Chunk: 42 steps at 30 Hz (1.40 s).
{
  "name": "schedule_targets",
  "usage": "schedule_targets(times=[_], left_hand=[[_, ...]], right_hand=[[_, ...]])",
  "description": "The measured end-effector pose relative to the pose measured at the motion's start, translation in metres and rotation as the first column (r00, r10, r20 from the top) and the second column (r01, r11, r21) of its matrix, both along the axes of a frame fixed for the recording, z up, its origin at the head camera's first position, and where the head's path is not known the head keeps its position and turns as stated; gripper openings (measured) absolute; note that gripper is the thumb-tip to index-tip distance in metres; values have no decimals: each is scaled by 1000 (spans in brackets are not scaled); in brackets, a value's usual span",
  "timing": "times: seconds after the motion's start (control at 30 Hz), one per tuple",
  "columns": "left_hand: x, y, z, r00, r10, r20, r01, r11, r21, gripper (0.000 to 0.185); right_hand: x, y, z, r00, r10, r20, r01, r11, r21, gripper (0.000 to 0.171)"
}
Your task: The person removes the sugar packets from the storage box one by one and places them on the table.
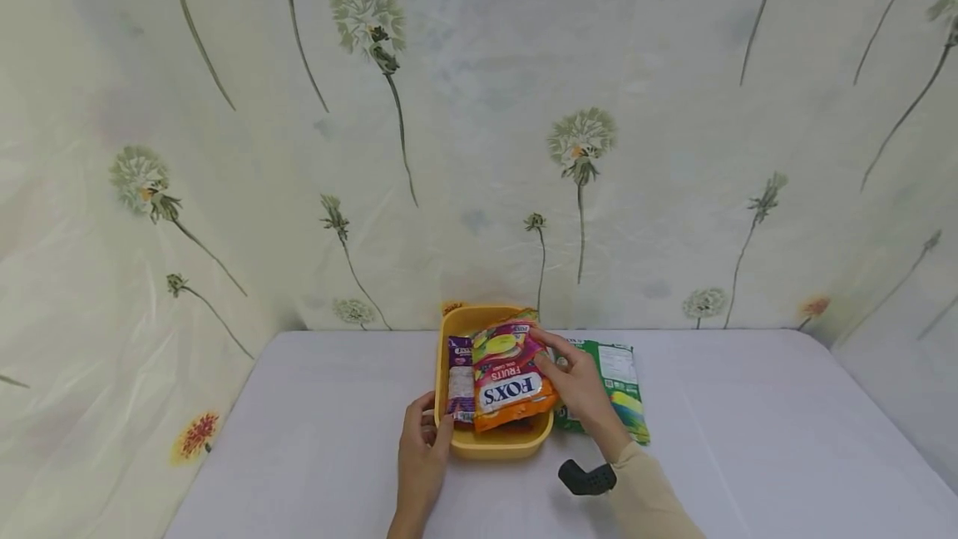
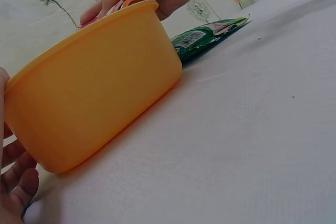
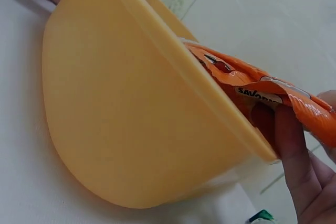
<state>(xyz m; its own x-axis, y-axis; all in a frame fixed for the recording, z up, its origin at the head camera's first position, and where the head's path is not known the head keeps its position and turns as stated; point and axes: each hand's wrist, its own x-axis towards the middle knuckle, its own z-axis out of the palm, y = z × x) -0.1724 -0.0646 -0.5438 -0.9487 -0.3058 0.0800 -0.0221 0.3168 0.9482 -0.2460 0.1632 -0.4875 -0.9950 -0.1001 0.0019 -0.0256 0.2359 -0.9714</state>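
Observation:
A yellow plastic tub (image 1: 497,449) stands on the white table, near its back edge. My left hand (image 1: 422,460) holds the tub's near left side, thumb at the rim and fingers along the outer wall. With my right hand (image 1: 580,385) I pinch the right edge of a pink and orange Fox's Fruits candy bag (image 1: 512,373). The bag lies tilted over the tub's right part. A purple packet (image 1: 460,381) sits inside along the left wall. In the right wrist view, fingers lie under the orange end (image 3: 310,111) of the bag, above the rim. The tub's floor is mostly hidden.
A green packet (image 1: 621,393) lies flat on the table just right of the tub, partly behind my right hand. A black device (image 1: 587,478) is at my right wrist. Behind the white table (image 1: 314,431) hangs a dandelion-print sheet (image 1: 464,148).

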Motion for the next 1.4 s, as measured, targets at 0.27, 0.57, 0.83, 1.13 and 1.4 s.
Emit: schedule_targets(times=[0.27, 0.57, 0.83, 1.13, 1.4], left_hand=[[0, -1, -1, 1000, -7, -13, 7, 1000, -2, 39], [0, -1, 0, 1000, -7, -7, 7, 1000, 5, 39], [0, 0, 0, 1000, 0, -3, 0, 1000, 6, 39], [0, -1, 0, 1000, 0, -4, 0, 1000, -10, 40], [-2, -1, -1, 1000, -11, -5, 11, 1000, 7, 40]], right_hand=[[0, 2, 0, 999, -15, 32, 16, 1000, -25, 39], [0, 5, 0, 1000, 2, 22, -2, 1000, -19, 39], [3, 13, 3, 1000, -5, 6, 6, 998, -56, 42], [5, 23, 0, 999, -34, -1, 34, 999, -37, 44], [5, 23, 2, 999, -43, 15, 43, 999, -31, 43]])
